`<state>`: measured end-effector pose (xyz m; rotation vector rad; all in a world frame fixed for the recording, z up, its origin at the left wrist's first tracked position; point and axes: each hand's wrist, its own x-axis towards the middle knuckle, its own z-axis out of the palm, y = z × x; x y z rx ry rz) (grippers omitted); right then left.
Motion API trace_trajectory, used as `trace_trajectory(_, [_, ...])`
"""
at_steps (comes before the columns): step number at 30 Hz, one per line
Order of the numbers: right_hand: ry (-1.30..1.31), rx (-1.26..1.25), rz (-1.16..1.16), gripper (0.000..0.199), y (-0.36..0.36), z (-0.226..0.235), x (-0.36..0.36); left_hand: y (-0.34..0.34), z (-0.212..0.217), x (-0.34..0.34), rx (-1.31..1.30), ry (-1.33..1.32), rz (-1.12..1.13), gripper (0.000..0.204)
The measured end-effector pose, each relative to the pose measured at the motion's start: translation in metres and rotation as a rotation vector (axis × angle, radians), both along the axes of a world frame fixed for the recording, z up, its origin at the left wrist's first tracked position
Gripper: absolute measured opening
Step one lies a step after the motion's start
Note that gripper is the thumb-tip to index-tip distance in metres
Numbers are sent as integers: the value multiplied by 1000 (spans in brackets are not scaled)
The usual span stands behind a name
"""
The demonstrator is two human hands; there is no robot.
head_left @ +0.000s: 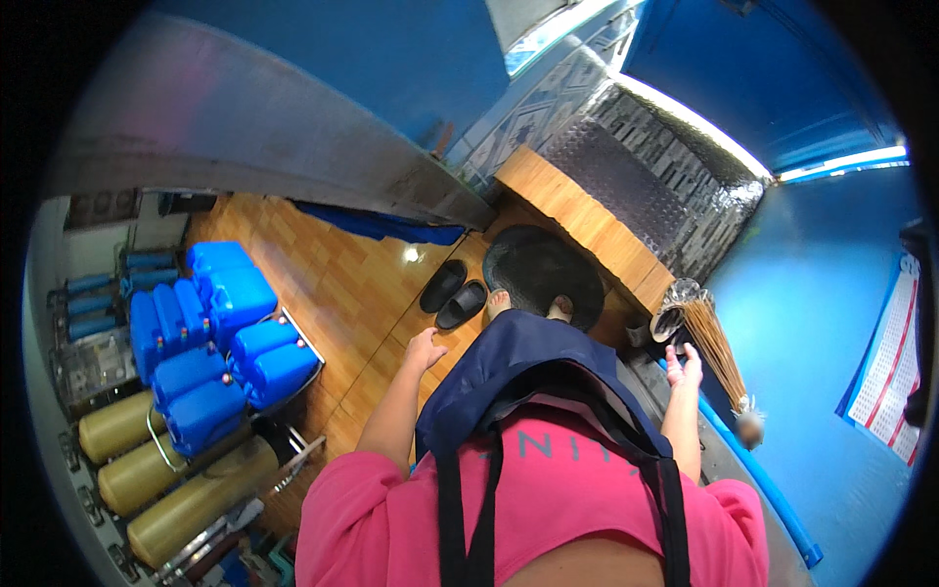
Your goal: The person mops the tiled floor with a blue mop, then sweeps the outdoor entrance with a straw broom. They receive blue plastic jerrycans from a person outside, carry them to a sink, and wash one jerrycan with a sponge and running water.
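Observation:
My left hand [426,349] hangs over the wooden-look floor with nothing in it, its fingers loosely apart. Nearest to it is a pair of black slippers [461,304]. On the right, my right hand [684,367] is raised with its fingers spread, holding nothing. Close beside it leans a stick broom [715,347] of thin tan sticks; I cannot tell if the hand touches it. Between my arms a dark blue apron [528,364] with black straps hangs over my pink shirt. My bare feet [499,302] are at a round black mat [544,269].
Several blue jugs [231,291] stand on a rack at left, above long tan cylinders [203,499]. Ahead is a raised wood-faced step [587,220] with a dark textured top. A blue pipe [761,476] runs along the right wall, where a calendar [888,357] hangs.

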<state>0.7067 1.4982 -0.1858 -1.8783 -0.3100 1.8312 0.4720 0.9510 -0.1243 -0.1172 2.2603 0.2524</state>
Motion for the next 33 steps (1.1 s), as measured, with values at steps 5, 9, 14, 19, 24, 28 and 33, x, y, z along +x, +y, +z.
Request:
trace_trajectory(5, [-172,30,885,41,-62,-8,9,-8,16,0,51,5,20,65])
trace_trajectory(9, [-354,-86,1389,46,-96,-8,12,-28,24,-10,79,35,18,60])
trace_trajectory(14, [-431,-33,1376,43,-129,5,-7,-75,20,-40,145,36,-56,60])
trace_trajectory(19, [-264,127,770,42,-232,13,9,-128,-5,-93,339,51,-225,62])
trace_trajectory(24, [-351,-82,672,32,-436,13,67,-182,-42,-144,496,46,-367,63])
trace_trajectory(28, [-293,-309,555,42,-595,18,110,-223,-43,-161,361,-49,-582,61])
trace_trajectory(33, [-501,-349,780,45,-715,3,153,-199,-12,-141,445,-18,-735,45])
